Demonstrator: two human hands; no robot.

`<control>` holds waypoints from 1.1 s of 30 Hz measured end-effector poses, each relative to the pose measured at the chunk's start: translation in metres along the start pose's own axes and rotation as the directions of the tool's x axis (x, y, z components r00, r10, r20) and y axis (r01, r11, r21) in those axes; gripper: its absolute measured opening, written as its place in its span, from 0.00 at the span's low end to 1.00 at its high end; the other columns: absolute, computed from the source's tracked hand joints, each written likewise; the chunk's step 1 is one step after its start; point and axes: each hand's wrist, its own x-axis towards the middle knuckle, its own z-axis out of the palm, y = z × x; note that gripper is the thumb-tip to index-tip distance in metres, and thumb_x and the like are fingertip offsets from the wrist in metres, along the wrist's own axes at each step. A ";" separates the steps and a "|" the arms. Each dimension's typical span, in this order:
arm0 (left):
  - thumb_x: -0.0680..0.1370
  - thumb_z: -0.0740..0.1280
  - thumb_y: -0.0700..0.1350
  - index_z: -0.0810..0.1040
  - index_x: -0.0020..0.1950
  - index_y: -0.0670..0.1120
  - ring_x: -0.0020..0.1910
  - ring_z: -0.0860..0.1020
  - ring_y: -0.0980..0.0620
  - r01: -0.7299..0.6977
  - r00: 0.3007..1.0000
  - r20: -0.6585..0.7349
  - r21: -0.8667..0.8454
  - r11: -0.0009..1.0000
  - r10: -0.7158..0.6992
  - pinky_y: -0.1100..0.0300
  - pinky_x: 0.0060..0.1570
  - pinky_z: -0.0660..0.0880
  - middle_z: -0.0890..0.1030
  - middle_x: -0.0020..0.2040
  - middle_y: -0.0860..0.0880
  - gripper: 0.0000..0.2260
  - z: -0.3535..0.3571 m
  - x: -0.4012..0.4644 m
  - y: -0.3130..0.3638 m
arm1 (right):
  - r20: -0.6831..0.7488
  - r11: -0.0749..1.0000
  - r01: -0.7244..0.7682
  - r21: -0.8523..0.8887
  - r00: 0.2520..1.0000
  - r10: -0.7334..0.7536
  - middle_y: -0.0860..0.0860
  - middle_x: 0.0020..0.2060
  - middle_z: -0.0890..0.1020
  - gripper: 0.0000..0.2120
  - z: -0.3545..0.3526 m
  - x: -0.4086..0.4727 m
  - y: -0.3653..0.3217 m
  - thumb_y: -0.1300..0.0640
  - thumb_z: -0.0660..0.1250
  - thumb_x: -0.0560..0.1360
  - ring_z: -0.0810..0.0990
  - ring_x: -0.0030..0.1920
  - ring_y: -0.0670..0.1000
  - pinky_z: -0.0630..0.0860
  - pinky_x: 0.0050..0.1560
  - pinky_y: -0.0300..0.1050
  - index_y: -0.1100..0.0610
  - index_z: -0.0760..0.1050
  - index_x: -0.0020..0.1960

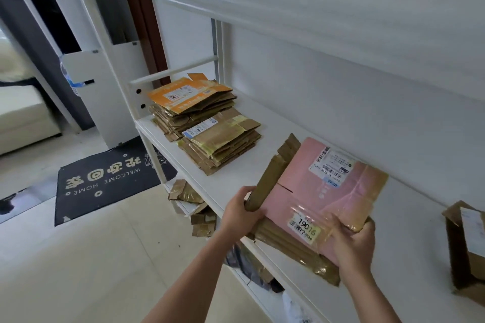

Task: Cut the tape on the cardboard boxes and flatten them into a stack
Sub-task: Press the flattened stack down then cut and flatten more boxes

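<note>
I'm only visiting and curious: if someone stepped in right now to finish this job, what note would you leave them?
Left hand: grips the pink box by a brown flap.
Right hand: holds its near corner.
The pink box is flattened and held over the white shelf.
Done: two stacks of flat boxes lie at the shelf's far end.
Left: add the pink box to a stack, then cut and flatten the brown box at the right edge. Scraps lie below.
</note>
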 end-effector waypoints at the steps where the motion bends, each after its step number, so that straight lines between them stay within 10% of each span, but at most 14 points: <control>1: 0.77 0.72 0.41 0.67 0.67 0.54 0.44 0.81 0.51 0.012 1.000 0.017 -0.032 0.999 -0.012 0.57 0.41 0.82 0.77 0.49 0.51 0.22 -0.013 0.005 0.003 | -0.032 1.000 0.013 0.017 0.999 -0.012 0.59 0.56 0.79 0.26 0.011 -0.001 -0.009 0.62 0.75 0.73 0.78 0.47 0.54 0.73 0.51 0.47 0.66 0.68 0.65; 6: 0.75 0.73 0.38 0.73 0.51 0.40 0.40 0.80 0.50 0.179 0.983 0.065 -0.511 0.841 -0.169 0.58 0.44 0.81 0.82 0.45 0.44 0.10 -0.095 0.035 -0.007 | -0.137 0.990 0.003 0.138 0.990 0.016 0.55 0.54 0.77 0.26 0.095 -0.017 -0.040 0.59 0.75 0.73 0.77 0.52 0.55 0.75 0.54 0.49 0.64 0.67 0.64; 9: 0.78 0.69 0.38 0.76 0.58 0.38 0.48 0.81 0.46 0.241 0.969 0.140 -0.722 0.648 -0.204 0.52 0.51 0.81 0.82 0.51 0.41 0.10 -0.156 0.051 -0.022 | -0.153 0.981 -0.031 0.192 0.986 0.061 0.54 0.54 0.77 0.25 0.165 -0.036 -0.053 0.58 0.74 0.74 0.78 0.52 0.55 0.77 0.56 0.50 0.62 0.67 0.64; 24: 0.82 0.58 0.32 0.75 0.55 0.38 0.42 0.84 0.43 0.184 0.972 0.022 -0.688 0.702 -0.234 0.54 0.44 0.82 0.85 0.48 0.41 0.08 -0.318 0.170 -0.016 | -0.049 0.999 0.039 -0.033 0.998 -0.040 0.65 0.64 0.74 0.26 0.390 -0.005 -0.124 0.57 0.68 0.78 0.77 0.62 0.63 0.75 0.62 0.57 0.69 0.63 0.69; 28: 0.81 0.60 0.32 0.73 0.49 0.38 0.37 0.82 0.44 0.143 0.972 -0.062 -0.610 0.780 -0.226 0.55 0.39 0.82 0.82 0.40 0.40 0.04 -0.346 0.227 0.000 | -0.033 0.999 -0.013 -0.045 0.999 0.011 0.60 0.64 0.74 0.26 0.439 0.038 -0.123 0.55 0.65 0.80 0.75 0.63 0.60 0.68 0.53 0.39 0.67 0.63 0.72; 33: 0.81 0.60 0.32 0.73 0.51 0.39 0.29 0.81 0.51 0.145 0.965 -0.102 -0.557 0.818 -0.241 0.59 0.31 0.80 0.81 0.41 0.43 0.05 -0.369 0.293 0.022 | -0.011 0.996 -0.079 -0.038 0.997 0.079 0.62 0.63 0.74 0.24 0.498 0.086 -0.133 0.57 0.66 0.80 0.77 0.61 0.62 0.77 0.58 0.52 0.65 0.63 0.70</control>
